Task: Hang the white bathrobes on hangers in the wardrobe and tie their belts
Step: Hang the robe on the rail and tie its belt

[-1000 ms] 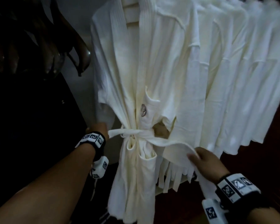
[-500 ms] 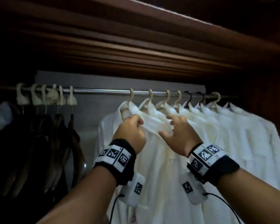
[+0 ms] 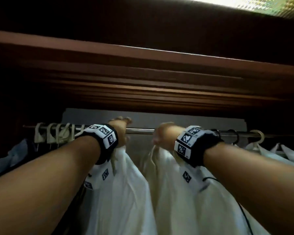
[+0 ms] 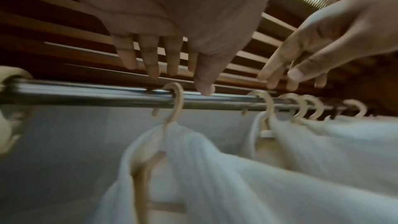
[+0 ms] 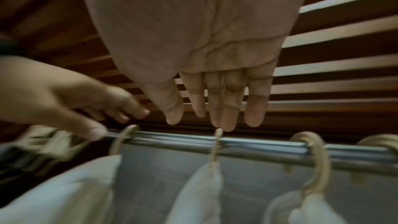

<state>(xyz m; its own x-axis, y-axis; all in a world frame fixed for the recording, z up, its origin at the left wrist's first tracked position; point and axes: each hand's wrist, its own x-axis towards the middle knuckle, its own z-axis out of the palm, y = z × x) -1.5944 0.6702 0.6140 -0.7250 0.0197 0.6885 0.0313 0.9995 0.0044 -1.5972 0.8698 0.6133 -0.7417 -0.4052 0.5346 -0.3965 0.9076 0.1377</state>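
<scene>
Up at the metal rail [image 3: 139, 131] inside the dark wooden wardrobe [image 3: 143, 92]: both hands raised, wrists banded with black-and-white marker cuffs [image 3: 103, 135]. Left hand [image 3: 120, 131] level with the rail, fingers [image 4: 150, 60] straight and slightly apart in the left wrist view, thumb tip just above the rail beside a cream hanger hook [image 4: 175, 101]; nothing gripped. Right hand [image 3: 164, 134] a little further along, fingers [image 5: 228, 101] extended and close together in the right wrist view, tips just over the top of a second hanger hook [image 5: 217, 144]; touching or not, impossible to tell through the blur.

Below the left hand, a white bathrobe [image 3: 122, 192] on its hanger, hook over the rail. Below the right hand, a second white bathrobe [image 3: 176, 200], also hung, apart from the first with a gap of grey back panel [image 3: 137, 150] between them. Further right along the rail, more hooks [image 4: 301, 106] packed close, each with a white robe beneath, then two dark hooks [image 3: 234, 134] and one last cream hook [image 3: 260, 134]. At the far left of the rail, a bunch of bare cream hanger hooks [image 3: 53, 134] pressed together, with dark clothing [image 3: 10, 156] hanging below. Belts out of view. Above the wardrobe's top edge, a bright strip of ceiling [image 3: 255, 4].
</scene>
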